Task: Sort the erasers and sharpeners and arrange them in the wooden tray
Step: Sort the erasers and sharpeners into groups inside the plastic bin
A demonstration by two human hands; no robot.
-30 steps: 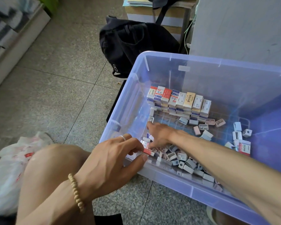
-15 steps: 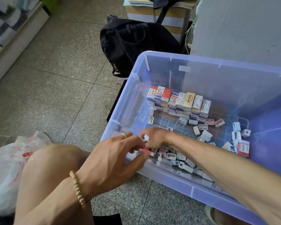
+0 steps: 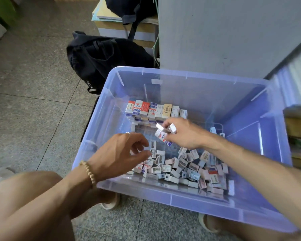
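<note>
Right grip point(image 3: 181, 134) pinching several erasers point(image 3: 163, 134) mid-frame, bound likely for upright row point(image 3: 156, 110) above; left grip point(image 3: 122, 153) loosely curled, empty.

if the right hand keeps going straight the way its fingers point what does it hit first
Probably the stacked row of erasers at the bin's far side. The right hand, holding a few erasers, points up-left toward it with nothing visible between, though depth is hard to judge from this one view.

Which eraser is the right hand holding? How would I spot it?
Look in the big blue bin. Above the loose pile, the right hand pinches a white eraser with a blue end. It alone is lifted up.
</note>
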